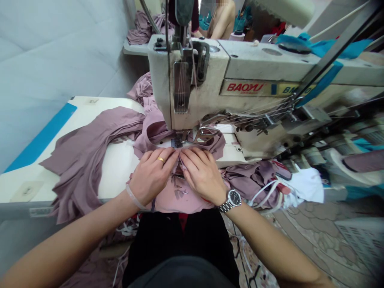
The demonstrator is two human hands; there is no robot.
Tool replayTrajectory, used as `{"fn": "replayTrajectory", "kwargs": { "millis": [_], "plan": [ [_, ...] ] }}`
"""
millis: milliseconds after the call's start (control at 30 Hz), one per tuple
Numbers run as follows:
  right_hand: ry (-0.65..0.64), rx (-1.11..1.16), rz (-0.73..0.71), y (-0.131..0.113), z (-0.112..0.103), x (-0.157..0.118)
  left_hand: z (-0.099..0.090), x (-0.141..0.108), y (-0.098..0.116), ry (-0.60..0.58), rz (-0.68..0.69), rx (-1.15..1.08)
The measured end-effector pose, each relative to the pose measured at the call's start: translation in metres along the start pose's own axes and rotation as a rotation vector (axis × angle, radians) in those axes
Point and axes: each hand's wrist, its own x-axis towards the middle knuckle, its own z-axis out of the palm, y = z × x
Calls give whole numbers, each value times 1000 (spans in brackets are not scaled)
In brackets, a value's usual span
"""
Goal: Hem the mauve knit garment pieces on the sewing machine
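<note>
A mauve garment piece (216, 147) lies under the presser foot (179, 138) of a white sewing machine (192, 92), its curved opening spread around the needle area. My left hand (154, 172), with a gold ring, is closed on the near edge of this fabric. Beside it, fingertips almost touching, my right hand (201, 172) pinches the same edge just in front of the foot. The fabric between the fingertips is bunched and partly hidden by them. Below both hands, a pink padded surface (177, 198) covers the table's front edge.
Mauve cut pieces (87, 148) drape over the table's left side and front edge. More mauve fabric with white straps (255, 180) is heaped at the right. Thread cones (345, 164) stand far right. Behind the machine, another person (222, 20) sits near piled fabric. A wall borders the left.
</note>
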Motion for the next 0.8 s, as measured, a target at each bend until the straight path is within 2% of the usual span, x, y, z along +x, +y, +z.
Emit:
{"fn": "replayTrajectory", "kwargs": {
  "millis": [300,400,600,800],
  "plan": [
    [-50,10,60,0,0,13,4,4,-2,-22,-28,5],
    [-21,17,43,1,2,12,2,3,-6,18,15,-4],
    [123,130,2,1,5,7,-1,1,-15,96,123,-72],
    [100,169,47,1,5,14,1,4,-16,117,111,-78]
  ]
}}
